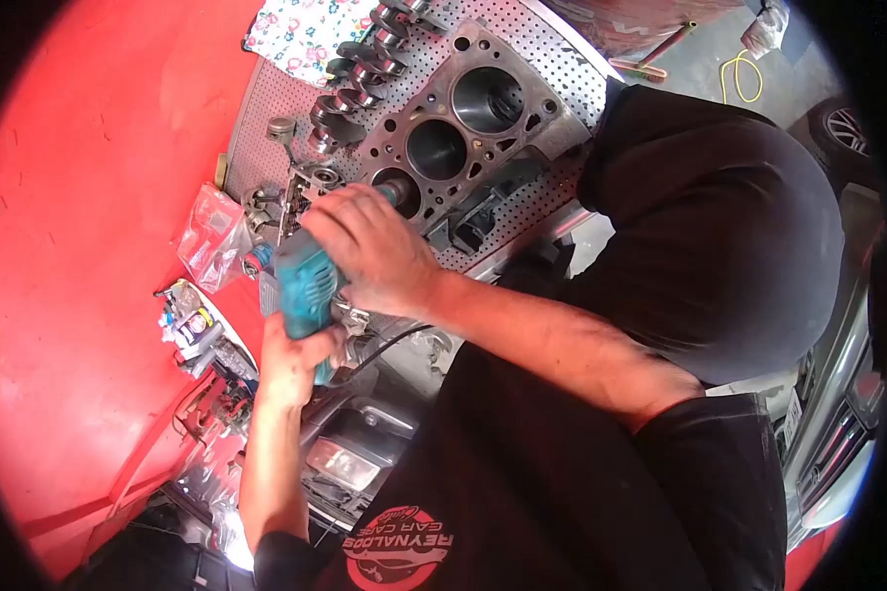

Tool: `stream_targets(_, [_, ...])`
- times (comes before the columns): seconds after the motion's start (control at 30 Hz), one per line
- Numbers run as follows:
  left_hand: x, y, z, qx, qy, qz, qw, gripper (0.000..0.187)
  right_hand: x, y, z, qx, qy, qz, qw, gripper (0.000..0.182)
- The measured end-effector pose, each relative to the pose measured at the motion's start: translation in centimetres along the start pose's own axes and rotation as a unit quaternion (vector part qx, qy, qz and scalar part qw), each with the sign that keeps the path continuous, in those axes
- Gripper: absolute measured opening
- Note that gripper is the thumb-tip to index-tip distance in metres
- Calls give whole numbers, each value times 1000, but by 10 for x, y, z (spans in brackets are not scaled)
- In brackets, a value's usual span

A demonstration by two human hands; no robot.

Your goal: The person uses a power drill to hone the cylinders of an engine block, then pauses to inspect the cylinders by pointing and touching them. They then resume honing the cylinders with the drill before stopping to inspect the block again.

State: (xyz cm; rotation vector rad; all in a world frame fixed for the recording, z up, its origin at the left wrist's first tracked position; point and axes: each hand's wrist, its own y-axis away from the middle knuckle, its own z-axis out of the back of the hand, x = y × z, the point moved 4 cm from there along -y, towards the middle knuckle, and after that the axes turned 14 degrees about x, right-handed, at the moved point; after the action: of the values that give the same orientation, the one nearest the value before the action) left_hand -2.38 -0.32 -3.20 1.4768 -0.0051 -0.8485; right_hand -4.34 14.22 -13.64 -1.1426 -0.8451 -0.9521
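Observation:
A teal corded power drill is held between my two hands. My left hand is closed around its handle, where a black cord leads away. My right hand wraps over the front part of the drill. The drill's front end points into the nearest bore of a metal engine block; my right hand partly hides that bore, and I cannot make out the attachment inside. Two further bores show farther up the block. Beside the block lies a crankshaft.
The block stands on a perforated metal bench top. A piston, a clear plastic bag and a flowered cloth lie left of it. A large black-cloth shape fills the right. A headlight sits below.

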Motion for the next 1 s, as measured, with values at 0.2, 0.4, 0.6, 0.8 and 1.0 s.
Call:
stream_targets(0.2, [-17, 51, 2, -35, 13, -11, 999, 28, 38, -6, -3, -17, -21, 52, 998, 66])
stream_targets(0.4, [-24, 74, 6, -62, 12, -8, 998, 29, 59, -15, -2, -28, 2, 61, 998, 55])
stream_targets(0.6, [-33, 84, 5, -69, -8, -24, 997, 27, 69, -20, -1, -21, 30, 66, 997, 49])
stream_targets(0.8, [-27, 72, 8, -69, -5, -10, 998, 28, 59, -19, -1, -14, 2, 43, 999, 50])
stream_targets(1.0, [-23, 47, 2, -44, -10, -4, 999, 28, 39, -13, -5, 3, -1, 12, 1000, 55])
